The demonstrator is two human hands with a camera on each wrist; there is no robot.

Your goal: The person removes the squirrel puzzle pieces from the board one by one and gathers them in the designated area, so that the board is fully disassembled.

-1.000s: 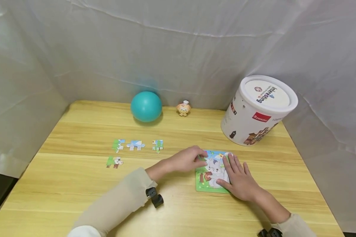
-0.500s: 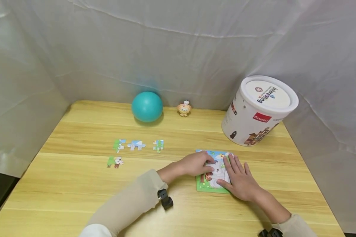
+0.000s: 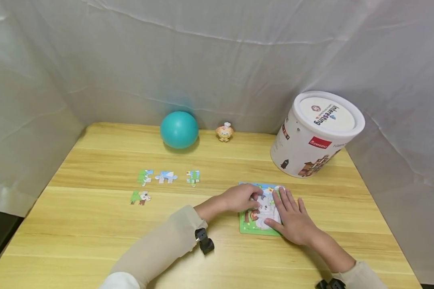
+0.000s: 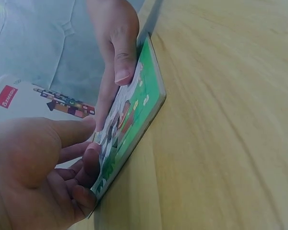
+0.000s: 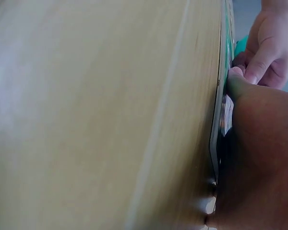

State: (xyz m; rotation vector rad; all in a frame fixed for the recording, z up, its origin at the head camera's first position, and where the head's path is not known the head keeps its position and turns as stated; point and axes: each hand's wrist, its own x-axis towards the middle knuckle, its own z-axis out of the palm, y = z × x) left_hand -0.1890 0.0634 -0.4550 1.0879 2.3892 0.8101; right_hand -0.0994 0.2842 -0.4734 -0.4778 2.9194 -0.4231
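The head view shows both hands on the puzzle board (image 3: 253,226); only the left wrist view shows the left hand (image 3: 240,198) curling fingertips (image 4: 89,160) onto it, perhaps pinching 1 piece. The right hand (image 3: 291,218) lies flat, fingers straight, pressing the board's right half

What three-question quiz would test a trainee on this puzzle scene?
1. How many loose puzzle pieces lie left of the puzzle board?
2. True or false: the right hand lies flat on the board.
3. Which stands nearest the white tub: A teal ball, B small figurine?

Key: 1. Four. 2. True. 3. B. The left hand presses its fingertips on the board's left part.
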